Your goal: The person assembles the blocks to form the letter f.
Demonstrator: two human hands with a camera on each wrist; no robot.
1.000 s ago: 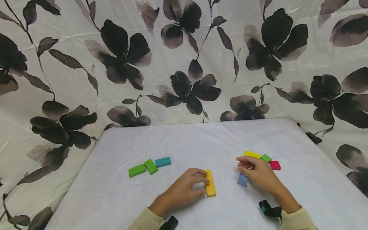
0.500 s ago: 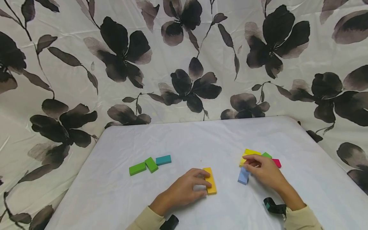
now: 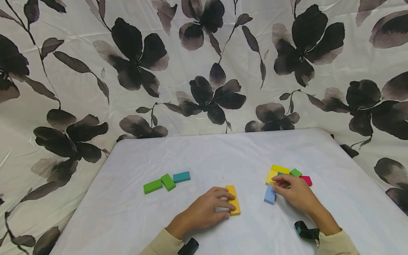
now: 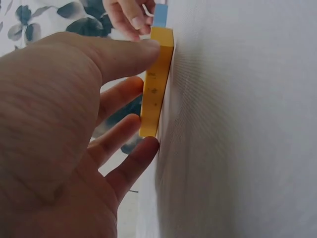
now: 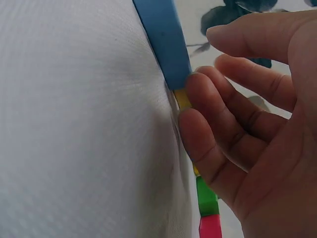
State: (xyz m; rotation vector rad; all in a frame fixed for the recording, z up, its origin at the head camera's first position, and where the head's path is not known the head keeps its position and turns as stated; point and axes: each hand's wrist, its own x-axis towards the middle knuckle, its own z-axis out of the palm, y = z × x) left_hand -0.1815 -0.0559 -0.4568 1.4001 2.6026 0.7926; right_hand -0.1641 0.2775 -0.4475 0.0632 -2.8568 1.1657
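My left hand (image 3: 208, 209) rests by an orange-yellow block (image 3: 235, 203) lying flat on the table, its fingertips on the block's top. In the left wrist view the thumb touches the near end of the block (image 4: 157, 74), and the other fingers are spread. My right hand (image 3: 294, 191) hovers just right of a light blue block (image 3: 270, 194) and a pale yellow block (image 3: 271, 176), its fingers loosely curled with nothing between them. In the right wrist view the fingertips are close to the blue block (image 5: 166, 44); whether they touch it cannot be told.
Behind the right hand lie a bright yellow block (image 3: 281, 169), a green block (image 3: 295, 172), a red block (image 3: 306, 180) and a partly hidden blue one. At left are two green blocks (image 3: 153, 186) and a teal block (image 3: 181, 176). White cloth covers the table (image 3: 204, 156).
My right hand has shifted right and slightly down, uncovering the pale yellow block and more of the light blue one. My left hand has stayed at the orange-yellow block.
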